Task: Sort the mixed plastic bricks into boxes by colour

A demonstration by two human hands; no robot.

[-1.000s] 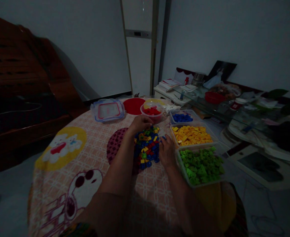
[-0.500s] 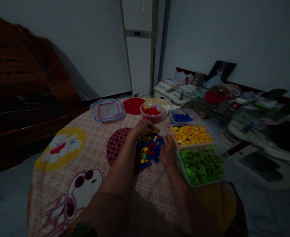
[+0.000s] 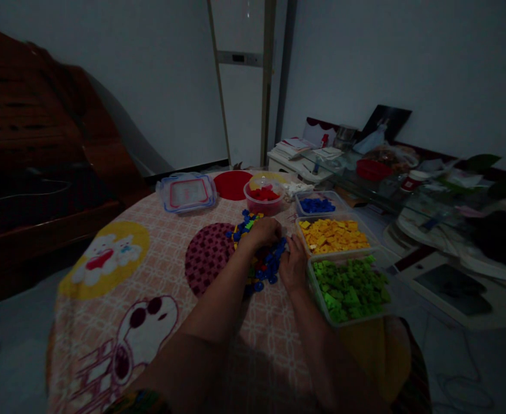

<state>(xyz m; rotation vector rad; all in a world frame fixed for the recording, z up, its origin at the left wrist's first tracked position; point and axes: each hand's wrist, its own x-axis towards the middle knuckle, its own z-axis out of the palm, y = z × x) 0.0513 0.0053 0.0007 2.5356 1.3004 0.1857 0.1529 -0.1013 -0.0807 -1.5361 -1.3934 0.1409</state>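
A mixed pile of small plastic building blocks (image 3: 273,263), blue, red and yellow, lies on the tablecloth and partly over a round maroon patterned patch (image 3: 205,259). My left hand (image 3: 267,232) reaches over the pile, fingers curled down and pinched together; what they hold, if anything, is hidden. At the pile's right edge rests my right hand (image 3: 294,264), its fingers a little apart beside the blue blocks. Close to that hand stand a tub of yellow blocks (image 3: 337,236) and a tub of green blocks (image 3: 352,287). Behind them is a tub of blue blocks (image 3: 317,205).
A round tub of red blocks (image 3: 264,194) stands at the back, near a red disc (image 3: 234,185). Clear lids (image 3: 188,193) lie at the back left. Beyond the table's right side, a glass-topped stand (image 3: 343,172) holds papers, a cup and bags.
My left hand has moved right and slightly nearer, from the pile's far edge to over its middle, uncovering blocks at the far left. My right hand stays almost in place.
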